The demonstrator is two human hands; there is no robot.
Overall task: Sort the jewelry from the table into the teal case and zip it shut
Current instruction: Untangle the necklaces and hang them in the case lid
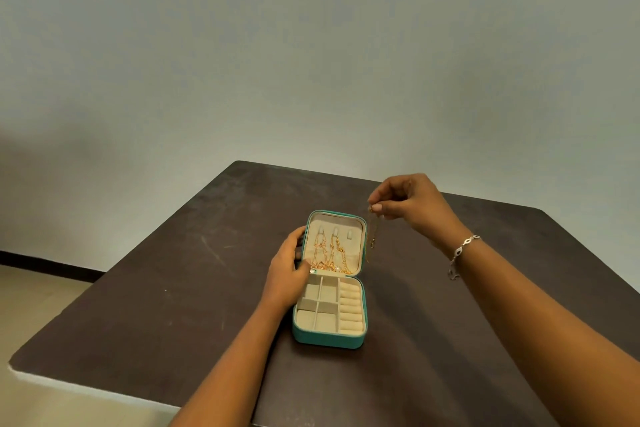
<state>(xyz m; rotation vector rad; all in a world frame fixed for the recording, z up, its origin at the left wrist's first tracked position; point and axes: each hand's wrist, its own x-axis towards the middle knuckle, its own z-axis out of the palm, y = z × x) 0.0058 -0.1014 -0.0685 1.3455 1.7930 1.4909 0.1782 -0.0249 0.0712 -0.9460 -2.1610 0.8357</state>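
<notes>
Dark brown laminate, scuffed and streaked, is what I see across the table (173,288), with a pale wall behind it and a strip of beige floor at 8 o'clock. My left hand (287,274) sits at the 9 o'clock side of the teal case (329,340), fingers wrapped on the edge of the raised lid, thumb near the hinge line. The case lies open at the table's middle: the lid's cream lining carries gold chains (330,255) hung from two of its three hooks, and the tray's compartments and ring rolls look bare. At 1 o'clock from the case, my right hand (408,201) pinches a thin gold necklace (372,236) that dangles just beside the lid's right edge, off the table. A silver bracelet (462,251) circles that wrist.
</notes>
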